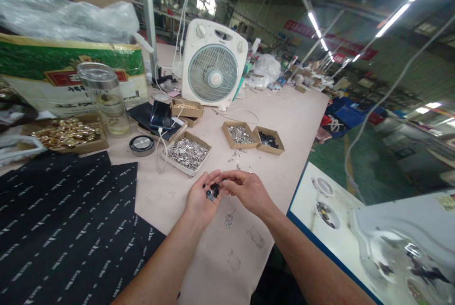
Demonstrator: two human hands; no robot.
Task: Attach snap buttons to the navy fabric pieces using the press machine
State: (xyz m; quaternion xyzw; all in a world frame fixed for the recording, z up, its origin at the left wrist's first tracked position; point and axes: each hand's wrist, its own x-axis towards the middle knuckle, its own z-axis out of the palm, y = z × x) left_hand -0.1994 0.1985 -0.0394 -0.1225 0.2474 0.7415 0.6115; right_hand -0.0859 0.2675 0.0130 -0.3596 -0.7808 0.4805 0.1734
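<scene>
My left hand [199,203] lies palm up above the table, cupped under several small black round pieces [214,188] that look like snap buttons. A greyish piece sits among them. My right hand [250,191] reaches in from the right, thumb and fingertips pinched together at the edge of the left palm; what is between them is hidden. Just below the hands, a small heap of silver metal pieces [229,220] rests on the table. Beyond them stand a box of silver pieces [188,153], a second silver-filled box [240,135] and a box of black pieces [269,140].
A white box fan [214,66] stands at the back. To the left are a glass jar [112,111], a phone [161,114] with a cable, a box of gold parts [71,134] and printed black sheets [67,229]. A white machine [401,238] adjoins the right edge.
</scene>
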